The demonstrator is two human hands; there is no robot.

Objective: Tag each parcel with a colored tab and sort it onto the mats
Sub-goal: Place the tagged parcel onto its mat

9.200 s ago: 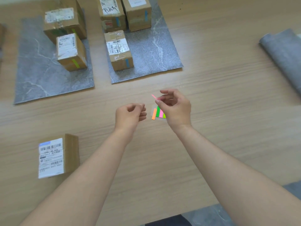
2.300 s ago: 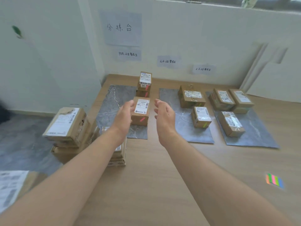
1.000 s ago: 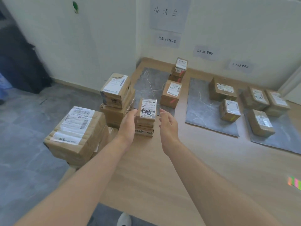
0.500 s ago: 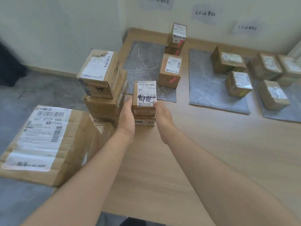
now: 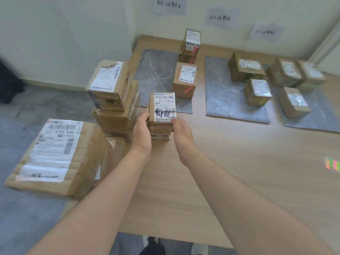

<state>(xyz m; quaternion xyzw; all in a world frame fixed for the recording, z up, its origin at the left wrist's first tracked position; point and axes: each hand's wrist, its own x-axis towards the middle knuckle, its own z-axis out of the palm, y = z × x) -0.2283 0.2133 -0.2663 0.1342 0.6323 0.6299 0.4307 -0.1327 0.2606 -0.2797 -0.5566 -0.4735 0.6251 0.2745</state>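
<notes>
1. Counter (image 5: 239,162): the wood surface that carries everything; every place below is given relative to it.
2. Mats (image 5: 233,92): grey marbled sheets along the counter's far half, beneath paper wall signs. The left mat holds parcels with red tabs, the middle one parcels with yellow-green tabs. The tab colour on the right mat cannot be made out.
3. Large parcel (image 5: 55,155): off the counter's near-left edge, label up. It is not being handled.
4. Untagged pile (image 5: 112,100): stacked boxes at the counter's left edge.
5. Small stack (image 5: 160,133): flat parcels on the counter's left part, directly under the box you hold.
6. Held parcel (image 5: 162,107): label up, with black handwriting, at the top of the small stack. No tab shows on it.
7. Left hand (image 5: 142,133) and right hand (image 5: 181,132): each partly closed, clasping the held parcel's opposite sides.
8. Tab pad (image 5: 333,163): coloured strips at the counter's right edge, well apart from your hands.
9. Risks, as judgement:
   - Lifting too quickly may drag the loosely stacked parcels beneath off the left edge.
   - A side-only clasp may let the box tilt or slip.
   - Carrying it straight to a mat would skip the tab.
</notes>
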